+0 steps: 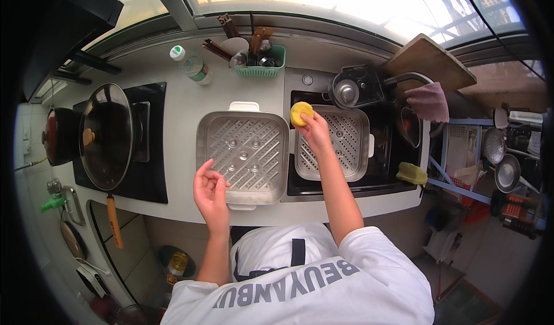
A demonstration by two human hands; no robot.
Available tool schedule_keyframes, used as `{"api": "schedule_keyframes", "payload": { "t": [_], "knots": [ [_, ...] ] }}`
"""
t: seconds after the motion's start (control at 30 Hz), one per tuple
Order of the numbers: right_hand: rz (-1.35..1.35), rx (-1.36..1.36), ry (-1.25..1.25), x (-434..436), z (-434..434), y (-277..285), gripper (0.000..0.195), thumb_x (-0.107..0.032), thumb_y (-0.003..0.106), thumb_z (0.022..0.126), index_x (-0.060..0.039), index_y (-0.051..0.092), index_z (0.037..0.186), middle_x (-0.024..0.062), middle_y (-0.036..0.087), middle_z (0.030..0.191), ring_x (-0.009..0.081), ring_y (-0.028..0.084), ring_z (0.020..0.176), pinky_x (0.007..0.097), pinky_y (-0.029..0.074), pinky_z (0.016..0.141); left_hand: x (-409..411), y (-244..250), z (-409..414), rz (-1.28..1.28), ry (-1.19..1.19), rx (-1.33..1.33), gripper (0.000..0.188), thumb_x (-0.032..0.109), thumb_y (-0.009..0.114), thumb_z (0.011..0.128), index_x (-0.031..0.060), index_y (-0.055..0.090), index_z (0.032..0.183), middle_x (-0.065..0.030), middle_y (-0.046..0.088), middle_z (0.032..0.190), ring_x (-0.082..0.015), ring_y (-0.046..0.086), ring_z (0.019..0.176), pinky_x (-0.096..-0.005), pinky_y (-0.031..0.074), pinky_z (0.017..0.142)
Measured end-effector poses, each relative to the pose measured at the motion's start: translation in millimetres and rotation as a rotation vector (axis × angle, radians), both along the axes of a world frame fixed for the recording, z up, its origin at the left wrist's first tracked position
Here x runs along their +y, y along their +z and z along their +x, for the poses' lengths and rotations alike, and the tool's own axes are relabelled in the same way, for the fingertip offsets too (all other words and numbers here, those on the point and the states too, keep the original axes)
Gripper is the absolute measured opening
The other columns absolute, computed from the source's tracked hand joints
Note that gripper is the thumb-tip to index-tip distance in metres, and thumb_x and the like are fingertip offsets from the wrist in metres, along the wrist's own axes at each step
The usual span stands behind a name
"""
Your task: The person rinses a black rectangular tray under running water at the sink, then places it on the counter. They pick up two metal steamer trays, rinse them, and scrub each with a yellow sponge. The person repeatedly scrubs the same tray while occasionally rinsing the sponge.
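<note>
My right hand (316,130) grips a round yellow sponge (301,113) in its fingers, above the left rim of the sink. My left hand (211,191) is empty, its fingers apart and curled, over the lower left corner of a square metal steamer tray (243,128). That tray has small holes, raised ridges and two pale side handles, and lies on the white counter. A second, perforated metal tray (361,121) with similar handles sits in the dark sink, to the right and partly behind my right forearm.
Left on a black cooktop (149,169) is a lidded frying pan (108,152). A plastic bottle (197,69) and a green basket (264,71) of utensils stand at the back. Around the sink are a faucet (404,77), a pink cloth (428,102) and a yellow-green cloth (411,173).
</note>
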State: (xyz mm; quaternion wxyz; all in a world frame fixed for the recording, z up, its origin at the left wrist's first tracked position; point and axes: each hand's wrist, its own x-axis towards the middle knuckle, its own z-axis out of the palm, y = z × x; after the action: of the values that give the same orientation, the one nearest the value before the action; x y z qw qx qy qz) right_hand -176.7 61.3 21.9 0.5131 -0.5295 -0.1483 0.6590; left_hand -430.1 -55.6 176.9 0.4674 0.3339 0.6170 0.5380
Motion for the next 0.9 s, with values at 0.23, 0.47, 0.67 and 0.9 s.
{"api": "schedule_keyframes", "payload": {
  "t": [0.23,0.47,0.67,0.9],
  "knots": [
    [0.021,0.464,-0.046,-62.2,33.1,77.2,0.03,-0.014,0.055,0.094,0.0012,0.052,0.12,0.0124,0.06,0.115,0.0234,0.061,0.107,0.0415,0.053,0.096,-5.4,4.6,21.6,-0.055,-0.167,-0.072,0.044,-0.001,0.053,0.089,-0.0013,0.048,0.133,-0.0035,0.054,0.092,-0.009,0.053,0.081,-0.0241,0.046,0.076],
    [-0.09,0.3,-0.271,-134.7,113.2,77.2,0.027,-0.017,0.055,0.091,-0.0043,0.053,0.115,0.0105,0.059,0.11,0.0215,0.06,0.102,0.037,0.054,0.087,-5.2,-0.9,82.0,-0.136,-0.626,-0.034,0.054,0.002,0.056,0.09,0.0053,0.041,0.142,-0.0042,0.054,0.102,-0.0084,0.056,0.079,-0.0247,0.049,0.078],
    [-0.183,0.584,-0.648,-200.3,192.3,55.5,0.033,-0.02,0.052,0.085,-0.0046,0.054,0.115,0.0098,0.06,0.105,0.0197,0.06,0.093,0.0319,0.052,0.076,18.3,-15.7,188.7,0.006,-0.974,-0.035,0.059,0.004,0.056,0.089,0.0047,0.036,0.144,-0.0131,0.052,0.135,-0.0125,0.064,0.082,-0.0258,0.051,0.074],
    [-0.219,0.683,-0.758,-211.9,252.5,51.0,0.034,-0.02,0.054,0.083,-0.0064,0.056,0.114,0.0087,0.061,0.105,0.0192,0.06,0.092,0.031,0.05,0.078,96.0,-67.6,353.2,0.284,-1.134,0.007,0.076,0.007,0.06,0.086,0.0046,0.02,0.151,-0.0173,0.017,0.158,-0.0181,0.066,0.086,-0.0302,0.053,0.074]
  ]
}}
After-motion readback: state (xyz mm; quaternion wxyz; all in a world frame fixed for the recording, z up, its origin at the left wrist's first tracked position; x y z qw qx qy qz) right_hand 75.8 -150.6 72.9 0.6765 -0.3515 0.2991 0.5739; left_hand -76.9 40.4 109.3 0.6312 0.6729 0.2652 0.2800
